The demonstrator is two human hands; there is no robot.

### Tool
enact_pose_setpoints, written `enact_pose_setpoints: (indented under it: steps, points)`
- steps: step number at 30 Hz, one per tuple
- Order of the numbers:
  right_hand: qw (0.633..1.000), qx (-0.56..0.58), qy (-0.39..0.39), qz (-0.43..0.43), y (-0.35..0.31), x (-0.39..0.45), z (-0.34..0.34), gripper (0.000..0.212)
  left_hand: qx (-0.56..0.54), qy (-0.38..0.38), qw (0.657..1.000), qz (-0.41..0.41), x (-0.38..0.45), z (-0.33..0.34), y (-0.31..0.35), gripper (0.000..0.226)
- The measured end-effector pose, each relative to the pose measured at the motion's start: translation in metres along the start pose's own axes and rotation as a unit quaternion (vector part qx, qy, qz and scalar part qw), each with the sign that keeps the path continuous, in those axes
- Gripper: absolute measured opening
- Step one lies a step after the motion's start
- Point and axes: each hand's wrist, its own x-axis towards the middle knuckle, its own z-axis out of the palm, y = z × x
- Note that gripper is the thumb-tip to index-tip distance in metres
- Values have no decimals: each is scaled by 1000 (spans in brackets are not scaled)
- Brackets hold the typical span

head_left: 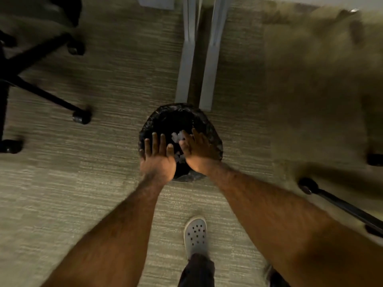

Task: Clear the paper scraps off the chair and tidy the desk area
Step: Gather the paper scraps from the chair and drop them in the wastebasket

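Bin on floor, centre, hands above.
Bin (180, 141) set on carpet (83, 183) just before two desk legs (186, 59); paper scraps (177, 136) inside. Left hand (158, 158) and right hand (199, 150) over its mouth, side by side. Chair base (41, 79) far left, second chair base (342, 206) right. Shoe (195, 235) nearer, below bin.

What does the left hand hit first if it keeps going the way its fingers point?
Probably the black-lined bin: the left hand hovers open over its near rim, fingers aimed across the opening. Depth is unclear.
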Motion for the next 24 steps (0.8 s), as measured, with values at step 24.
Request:
enact_pose_setpoints:
  steps: [24]
  points:
    - [979,16,188,82,11,-319,-173,66,18,-2,971,240,-243,-164,186,78]
